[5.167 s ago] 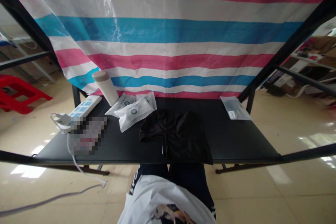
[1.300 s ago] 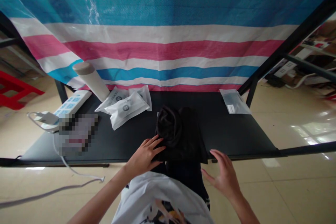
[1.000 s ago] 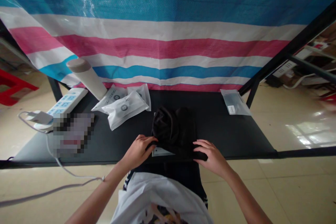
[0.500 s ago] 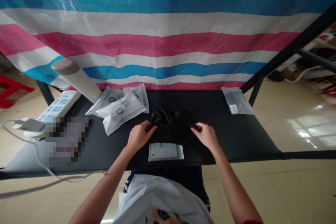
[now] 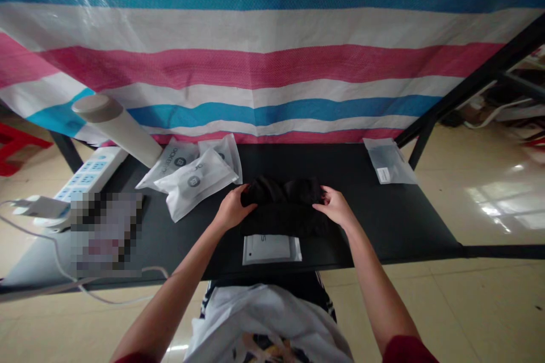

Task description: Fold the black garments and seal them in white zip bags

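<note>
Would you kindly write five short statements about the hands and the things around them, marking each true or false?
1. The left hand and the right hand both hold the black cloth. True.
2. White packets lie to the left of the black cloth. True.
3. The white packets lie at the black cloth's near edge. False: a flat packet lies there.
4. To the right of the black cloth stands a bottle. False: a translucent pouch lies there.
5. A power strip lies farther left than the white packets. True.
</note>
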`<state>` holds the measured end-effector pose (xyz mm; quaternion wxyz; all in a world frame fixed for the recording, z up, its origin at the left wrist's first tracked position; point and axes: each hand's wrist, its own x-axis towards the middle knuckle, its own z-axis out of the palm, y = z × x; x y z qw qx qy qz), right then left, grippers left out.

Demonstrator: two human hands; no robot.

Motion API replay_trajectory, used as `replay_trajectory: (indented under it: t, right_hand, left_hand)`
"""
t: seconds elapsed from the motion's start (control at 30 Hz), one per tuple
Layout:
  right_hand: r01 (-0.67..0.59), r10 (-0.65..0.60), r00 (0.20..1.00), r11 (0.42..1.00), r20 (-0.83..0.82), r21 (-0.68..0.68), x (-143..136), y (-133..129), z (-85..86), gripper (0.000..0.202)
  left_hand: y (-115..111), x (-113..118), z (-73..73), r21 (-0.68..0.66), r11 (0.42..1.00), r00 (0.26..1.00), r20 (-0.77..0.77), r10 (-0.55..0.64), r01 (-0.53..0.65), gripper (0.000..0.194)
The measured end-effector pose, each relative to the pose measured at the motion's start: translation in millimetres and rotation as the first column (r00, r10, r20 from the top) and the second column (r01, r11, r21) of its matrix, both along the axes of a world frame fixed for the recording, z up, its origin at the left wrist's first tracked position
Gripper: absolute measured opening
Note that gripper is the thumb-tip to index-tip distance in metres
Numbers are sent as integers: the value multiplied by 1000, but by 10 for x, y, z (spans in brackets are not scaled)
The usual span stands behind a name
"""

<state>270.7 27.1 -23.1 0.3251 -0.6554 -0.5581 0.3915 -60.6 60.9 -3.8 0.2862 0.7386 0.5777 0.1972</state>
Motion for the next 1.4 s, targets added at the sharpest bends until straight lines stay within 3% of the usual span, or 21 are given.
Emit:
replay_trajectory:
  t: [0.1,0.17,0.27,0.33,0.47,0.6,0.7,0.8,0.9,1.0,1.1,1.17,1.27,1.33,1.4]
  right_hand:
    - [-8,10,989,1000,-149,10,4,-25,-29,40]
    - [-32,44,982,997,-185,67,0,-59,-26,28]
    - [-83,117,984,967,-131,241,3,-127,-7,7]
    - [-96,128,988,946,-85,311,15,-181,11,15]
    - [-143,156,987,942,-22,304,39,-298,73,23]
    - [-200,185,980,915,77,350,33,-360,127,31]
    - [-200,154,978,889,144,411,23,-304,91,35]
    - [-182,69,966,864,247,469,22,-121,13,34]
    - [-221,46,937,847,347,483,6,170,-23,34]
    - [-351,124,874,830,470,434,-52,470,40,38]
    - [-411,137,831,806,540,427,-163,614,198,45]
    - [-362,71,852,794,518,488,-273,553,349,47]
    - [-306,34,901,757,432,577,-493,220,602,41]
    - [-478,249,858,707,449,522,-654,-93,728,46]
    - [-645,444,755,633,482,428,-797,-395,767,64]
  left_hand:
    - [-3,25,-8,-57,997,984,177,-32,43,37]
    - [-14,32,-14,-53,993,935,343,-85,110,20]
    - [-35,-2,-35,56,980,840,507,-193,191,11]
    - [-52,-44,-36,133,966,819,512,-260,223,12]
    - [-143,-119,76,233,933,847,401,-348,273,29]
    - [-374,-169,266,333,869,894,135,-428,366,51]
    - [-581,-204,337,320,782,836,-66,-545,535,47]
    - [-737,-219,342,263,725,771,-179,-611,636,41]
    - [-832,-188,319,214,734,762,-266,-591,644,44]
    - [-900,-109,276,202,759,767,-363,-530,620,44]
    - [-949,-32,212,237,744,754,-433,-494,624,51]
    - [-961,-8,169,284,714,745,-454,-488,641,56]
    - [-936,-8,137,330,671,733,-466,-496,664,55]
    - [-897,-8,147,332,659,725,-466,-508,675,53]
    - [-853,10,176,329,658,724,-454,-519,677,51]
